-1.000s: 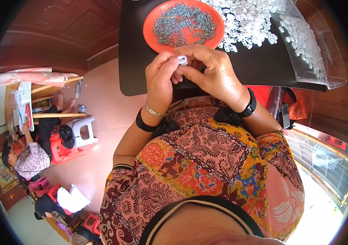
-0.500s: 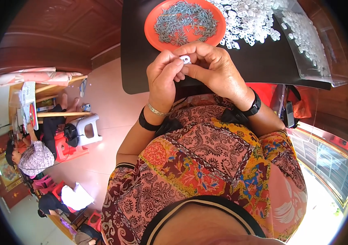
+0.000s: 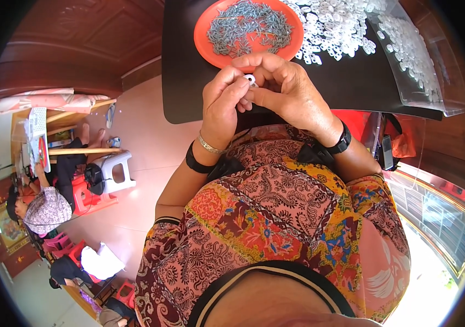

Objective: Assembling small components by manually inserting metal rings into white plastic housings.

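Between my fingertips is a small white plastic piece (image 3: 250, 79) with a round hole, held just over the near edge of the black table (image 3: 341, 82). My left hand (image 3: 225, 101) pinches it between thumb and fingers. From the other side my right hand (image 3: 289, 92) is closed on the same piece, its index finger arched over the top. Whether a screw sits in the piece is hidden by the fingers. Just beyond my hands stands an orange-red plate (image 3: 202, 41) with many grey screws (image 3: 232, 32) on it.
A heap of white plastic pieces (image 3: 330, 30) lies right of the plate. Further right is a clear plastic tray (image 3: 445, 103) holding more white pieces. At the left, a person in a patterned shirt (image 3: 49, 210) sits near red and grey stools (image 3: 115, 174); other people are below.
Both hands have shifted very slightly to the right, and the white piece has turned a little between the fingers. The grip stays much the same.
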Demonstrator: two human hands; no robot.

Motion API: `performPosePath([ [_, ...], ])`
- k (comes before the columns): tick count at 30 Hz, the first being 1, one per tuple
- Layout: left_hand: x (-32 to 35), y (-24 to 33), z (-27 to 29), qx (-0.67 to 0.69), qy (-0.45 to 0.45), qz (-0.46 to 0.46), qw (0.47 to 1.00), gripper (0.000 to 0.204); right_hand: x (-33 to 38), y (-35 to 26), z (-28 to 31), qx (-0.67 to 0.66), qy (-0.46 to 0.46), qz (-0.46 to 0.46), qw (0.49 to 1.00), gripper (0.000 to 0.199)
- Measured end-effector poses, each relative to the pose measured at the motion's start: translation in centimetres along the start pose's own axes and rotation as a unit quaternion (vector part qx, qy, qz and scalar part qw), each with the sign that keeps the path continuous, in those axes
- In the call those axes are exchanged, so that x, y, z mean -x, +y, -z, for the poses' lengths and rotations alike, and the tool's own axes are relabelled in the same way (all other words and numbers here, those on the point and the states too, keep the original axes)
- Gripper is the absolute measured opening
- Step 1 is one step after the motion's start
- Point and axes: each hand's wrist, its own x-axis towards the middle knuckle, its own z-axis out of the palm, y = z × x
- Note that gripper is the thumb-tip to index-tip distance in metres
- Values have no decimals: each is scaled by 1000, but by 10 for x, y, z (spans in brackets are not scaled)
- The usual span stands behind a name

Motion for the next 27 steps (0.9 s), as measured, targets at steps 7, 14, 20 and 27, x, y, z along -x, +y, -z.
performPosePath([
  [7, -1, 3, -3, 43, 12, -4, 999, 21, -1, 3, -3, -115, 0, -15, 993, 33],
  [14, 0, 2, 6, 11, -8, -7, 1000, 24, 0, 4, -1, -146, 2, -22, 989, 26],
  [20, 0, 4, 5, 8, -13, -1, 1000, 23, 0, 10, 0, -133, -11, 7, 991, 24],
  [27, 0, 9, 6, -8, -9, 21, 1000, 22, 3, 4, 0, -83, 9, 3, 996, 26],
])
